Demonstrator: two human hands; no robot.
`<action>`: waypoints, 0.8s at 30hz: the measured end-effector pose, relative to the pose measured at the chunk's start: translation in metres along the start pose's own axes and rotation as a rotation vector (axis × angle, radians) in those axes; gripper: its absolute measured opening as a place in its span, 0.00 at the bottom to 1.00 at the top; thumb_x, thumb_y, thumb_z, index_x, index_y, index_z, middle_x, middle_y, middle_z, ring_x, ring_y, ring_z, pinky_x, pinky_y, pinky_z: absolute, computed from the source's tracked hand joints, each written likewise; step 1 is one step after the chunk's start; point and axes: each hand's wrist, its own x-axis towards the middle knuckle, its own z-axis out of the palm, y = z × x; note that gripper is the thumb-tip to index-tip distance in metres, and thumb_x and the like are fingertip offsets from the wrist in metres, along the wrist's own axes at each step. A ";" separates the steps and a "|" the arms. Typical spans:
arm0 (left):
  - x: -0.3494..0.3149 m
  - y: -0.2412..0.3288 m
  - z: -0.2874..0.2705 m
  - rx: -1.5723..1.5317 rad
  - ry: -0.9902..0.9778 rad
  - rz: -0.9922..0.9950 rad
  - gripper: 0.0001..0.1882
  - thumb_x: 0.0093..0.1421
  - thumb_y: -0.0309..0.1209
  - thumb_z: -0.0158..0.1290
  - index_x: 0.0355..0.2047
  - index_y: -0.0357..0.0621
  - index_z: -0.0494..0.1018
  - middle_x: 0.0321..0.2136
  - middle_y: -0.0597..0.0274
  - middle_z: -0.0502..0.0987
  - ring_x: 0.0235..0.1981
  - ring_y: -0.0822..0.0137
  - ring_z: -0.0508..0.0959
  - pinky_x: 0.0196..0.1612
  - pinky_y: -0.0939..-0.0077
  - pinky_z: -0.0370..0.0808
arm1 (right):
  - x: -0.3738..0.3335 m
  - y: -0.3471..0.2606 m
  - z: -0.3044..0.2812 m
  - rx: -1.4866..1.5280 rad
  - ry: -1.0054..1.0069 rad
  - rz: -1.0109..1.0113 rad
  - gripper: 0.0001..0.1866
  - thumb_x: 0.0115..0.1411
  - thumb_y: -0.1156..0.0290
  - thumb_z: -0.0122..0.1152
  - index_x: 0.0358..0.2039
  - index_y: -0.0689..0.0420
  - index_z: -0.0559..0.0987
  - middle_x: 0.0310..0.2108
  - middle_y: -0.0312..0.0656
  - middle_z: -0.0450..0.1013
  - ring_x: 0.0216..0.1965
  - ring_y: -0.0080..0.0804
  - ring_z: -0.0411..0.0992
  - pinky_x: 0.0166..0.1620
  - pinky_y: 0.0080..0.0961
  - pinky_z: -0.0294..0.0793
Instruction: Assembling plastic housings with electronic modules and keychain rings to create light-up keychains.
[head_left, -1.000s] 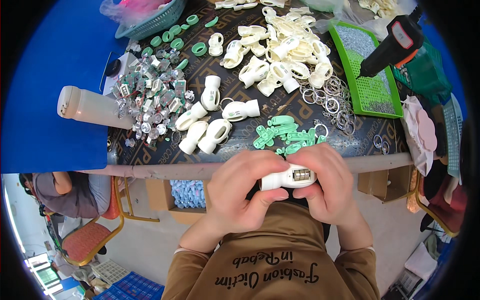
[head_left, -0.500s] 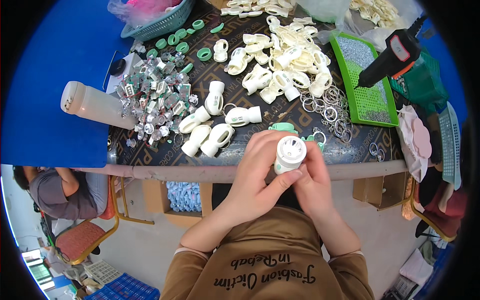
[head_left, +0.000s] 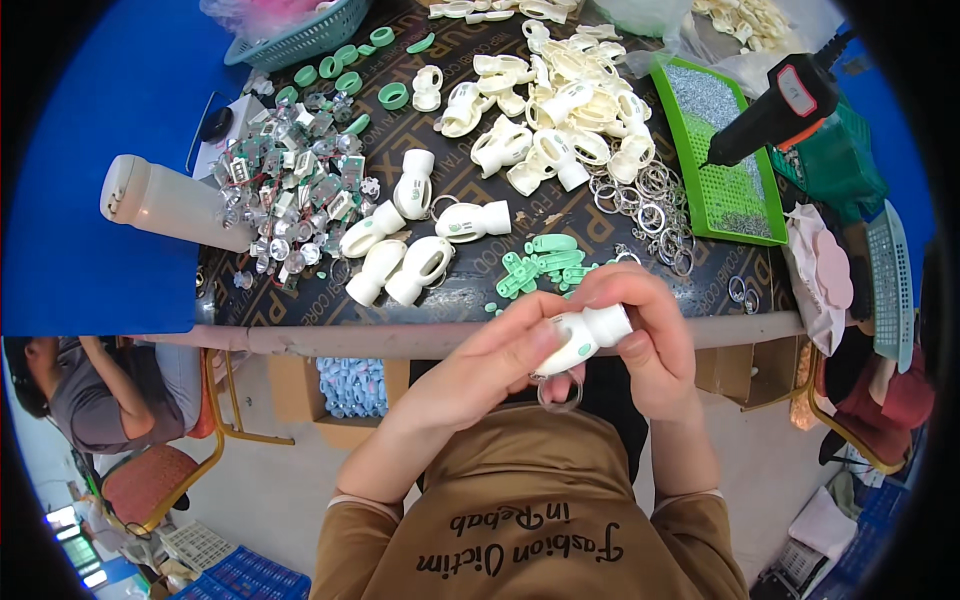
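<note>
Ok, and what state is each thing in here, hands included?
White torch-shaped piece: held in both hands, slanted
Left hand: closed on its body
Right hand: closed around its flared end
Power screwdriver: unheld, tip over the tray
Green tray: uncovered, holding small silver bits
Whitish bottle: lid on
Left cardboard box: open, holding light blue pieces

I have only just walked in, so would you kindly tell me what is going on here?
A person's left hand holds a white torch-shaped casing just off the table, while the right hand curls about its flared end. A ring hangs at the casing's other end. Beyond the hands lie green plastic pieces, with similar white casings to their left. A black power screwdriver shows over a green tray on the right.
</note>
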 end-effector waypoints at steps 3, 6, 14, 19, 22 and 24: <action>0.001 -0.003 0.000 -0.257 -0.094 -0.166 0.20 0.63 0.38 0.43 0.50 0.39 0.59 0.30 0.64 0.68 0.29 0.77 0.67 0.30 0.87 0.64 | -0.003 0.001 0.000 -0.020 -0.013 -0.024 0.16 0.61 0.61 0.44 0.40 0.61 0.69 0.37 0.46 0.68 0.37 0.36 0.66 0.41 0.25 0.65; 0.001 -0.011 -0.010 -0.349 -0.152 -0.187 0.21 0.62 0.39 0.44 0.50 0.39 0.58 0.29 0.65 0.67 0.27 0.79 0.65 0.27 0.88 0.62 | -0.002 0.002 0.003 -0.056 -0.040 -0.026 0.16 0.62 0.59 0.43 0.38 0.60 0.69 0.36 0.45 0.67 0.35 0.35 0.66 0.39 0.24 0.64; 0.000 -0.009 -0.013 -0.157 -0.171 -0.194 0.20 0.60 0.41 0.47 0.46 0.40 0.63 0.25 0.69 0.66 0.23 0.82 0.61 0.22 0.92 0.55 | 0.001 0.004 0.008 -0.093 -0.073 -0.043 0.17 0.62 0.58 0.40 0.36 0.60 0.69 0.33 0.45 0.65 0.33 0.35 0.64 0.38 0.25 0.63; 0.003 -0.018 -0.015 -0.173 -0.144 -0.205 0.23 0.60 0.43 0.46 0.48 0.39 0.62 0.25 0.66 0.66 0.24 0.81 0.62 0.22 0.90 0.55 | -0.003 0.009 0.006 -0.076 -0.063 0.009 0.17 0.63 0.58 0.40 0.36 0.61 0.68 0.33 0.44 0.65 0.34 0.35 0.64 0.39 0.26 0.63; 0.003 -0.019 -0.012 0.140 -0.072 -0.089 0.22 0.63 0.41 0.42 0.50 0.37 0.62 0.28 0.63 0.69 0.27 0.80 0.65 0.27 0.88 0.61 | -0.007 0.006 0.001 -0.024 -0.056 0.134 0.19 0.63 0.57 0.40 0.38 0.62 0.68 0.33 0.43 0.66 0.34 0.33 0.65 0.39 0.25 0.64; 0.001 -0.019 -0.004 0.517 0.089 0.139 0.20 0.64 0.37 0.41 0.50 0.34 0.62 0.32 0.64 0.70 0.34 0.77 0.69 0.36 0.82 0.66 | -0.008 0.006 0.000 -0.042 -0.041 0.153 0.20 0.63 0.56 0.40 0.39 0.62 0.69 0.33 0.43 0.66 0.34 0.32 0.65 0.39 0.24 0.64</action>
